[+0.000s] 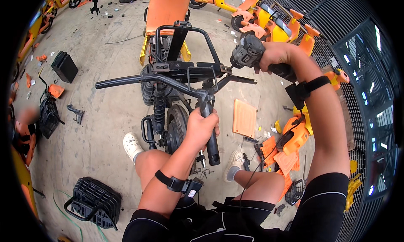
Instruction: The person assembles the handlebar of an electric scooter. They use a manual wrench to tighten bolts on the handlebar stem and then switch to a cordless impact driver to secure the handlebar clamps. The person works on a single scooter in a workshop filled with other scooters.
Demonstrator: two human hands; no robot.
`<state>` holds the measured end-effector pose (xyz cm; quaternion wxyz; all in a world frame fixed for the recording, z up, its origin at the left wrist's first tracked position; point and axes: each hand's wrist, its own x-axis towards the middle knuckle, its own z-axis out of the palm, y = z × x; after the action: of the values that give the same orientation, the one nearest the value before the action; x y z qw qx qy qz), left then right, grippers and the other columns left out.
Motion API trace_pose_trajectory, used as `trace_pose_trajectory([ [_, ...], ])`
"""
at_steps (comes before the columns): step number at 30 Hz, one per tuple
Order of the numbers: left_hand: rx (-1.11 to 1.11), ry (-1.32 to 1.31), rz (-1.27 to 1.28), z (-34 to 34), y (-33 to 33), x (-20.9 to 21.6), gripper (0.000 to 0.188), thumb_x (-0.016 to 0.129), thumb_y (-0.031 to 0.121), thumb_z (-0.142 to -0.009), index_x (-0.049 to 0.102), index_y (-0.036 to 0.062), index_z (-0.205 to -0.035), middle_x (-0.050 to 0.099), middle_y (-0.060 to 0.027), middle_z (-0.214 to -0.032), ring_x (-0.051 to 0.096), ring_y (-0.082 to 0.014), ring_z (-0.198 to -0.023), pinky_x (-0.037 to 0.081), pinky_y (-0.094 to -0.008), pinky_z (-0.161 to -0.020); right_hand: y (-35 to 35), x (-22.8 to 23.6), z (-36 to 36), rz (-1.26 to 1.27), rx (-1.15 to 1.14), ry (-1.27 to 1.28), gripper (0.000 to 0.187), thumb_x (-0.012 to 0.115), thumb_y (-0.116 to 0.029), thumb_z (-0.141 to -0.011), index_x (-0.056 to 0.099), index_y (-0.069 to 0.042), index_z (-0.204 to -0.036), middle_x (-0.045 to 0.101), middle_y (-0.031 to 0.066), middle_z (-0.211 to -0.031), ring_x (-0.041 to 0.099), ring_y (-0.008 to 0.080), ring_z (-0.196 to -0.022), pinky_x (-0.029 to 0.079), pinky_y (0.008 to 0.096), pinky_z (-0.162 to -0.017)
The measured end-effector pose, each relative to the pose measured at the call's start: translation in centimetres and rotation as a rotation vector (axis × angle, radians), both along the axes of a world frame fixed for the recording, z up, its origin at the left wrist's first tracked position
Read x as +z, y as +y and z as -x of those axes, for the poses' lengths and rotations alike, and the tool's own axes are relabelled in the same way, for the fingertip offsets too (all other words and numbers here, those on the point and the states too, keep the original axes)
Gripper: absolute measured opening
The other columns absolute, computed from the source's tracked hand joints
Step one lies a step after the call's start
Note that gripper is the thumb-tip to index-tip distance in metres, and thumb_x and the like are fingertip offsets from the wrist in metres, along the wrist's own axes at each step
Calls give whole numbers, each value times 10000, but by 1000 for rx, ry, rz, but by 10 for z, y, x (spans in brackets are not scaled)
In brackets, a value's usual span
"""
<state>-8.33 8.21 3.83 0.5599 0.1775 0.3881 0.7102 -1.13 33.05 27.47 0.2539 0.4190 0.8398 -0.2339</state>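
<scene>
My left hand [202,126] is wrapped round the thick black stem tube [213,151] of a black metal frame piece whose long side bar [120,81] reaches out to the left. My right hand [274,57] grips a black-and-grey cordless driver [248,52]. The driver points left, its bit at or close to the right end of a bracket; I cannot tell if it touches a screw. Behind the bracket rises a black tubular rack [210,42]. Below are a coil shock absorber [158,105] and a wheel [176,118] of the partly stripped scooter, with an orange panel [168,8] beyond.
A ribbed black crate-like part [93,202] lies at lower left, a black box [64,67] farther up. An orange flat panel [245,118] and a pile of orange parts [290,151] lie at right. Several yellow-and-orange scooters [269,21] stand along the grated wall.
</scene>
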Motion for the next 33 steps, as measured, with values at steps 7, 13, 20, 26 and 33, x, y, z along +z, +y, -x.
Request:
trace_pose_trajectory([
  [7,-2,-27,-5,-2,0,5,108,593,82,-855,557,13,-930,565,-43,-676,549,-133,-510,440,-278,-460,10,-3,-9,18,42,62,266,692,-2,-634,697,20,-898,694,90,-817,654,190,-640,533,314,-578],
  [13,1,-28,-18,-1,3,-1,130,592,84,-859,552,11,-960,563,-43,-674,549,-135,-511,446,-282,-466,12,-3,4,24,60,-33,282,714,3,-649,686,8,-930,697,89,-829,662,191,-679,545,321,-584],
  [20,2,-33,-20,-2,2,1,129,588,74,-860,547,-3,-955,569,-53,-686,553,-140,-514,457,-285,-471,15,-8,-9,-21,121,64,278,703,17,-641,707,-20,-916,700,87,-842,671,175,-750,545,319,-586],
  [26,6,-17,-34,-1,4,-5,150,602,79,-849,556,-9,-962,582,-61,-688,583,-160,-536,481,-312,-504,27,-11,-5,-4,70,4,337,713,5,-651,684,-12,-986,710,88,-850,666,182,-684,540,322,-580],
  [33,-2,-42,-27,-4,2,2,98,575,58,-863,545,2,-937,570,-53,-693,550,-143,-515,458,-283,-481,13,-9,-10,-21,93,59,217,720,-49,-665,746,5,-873,725,87,-808,682,169,-646,539,315,-606],
])
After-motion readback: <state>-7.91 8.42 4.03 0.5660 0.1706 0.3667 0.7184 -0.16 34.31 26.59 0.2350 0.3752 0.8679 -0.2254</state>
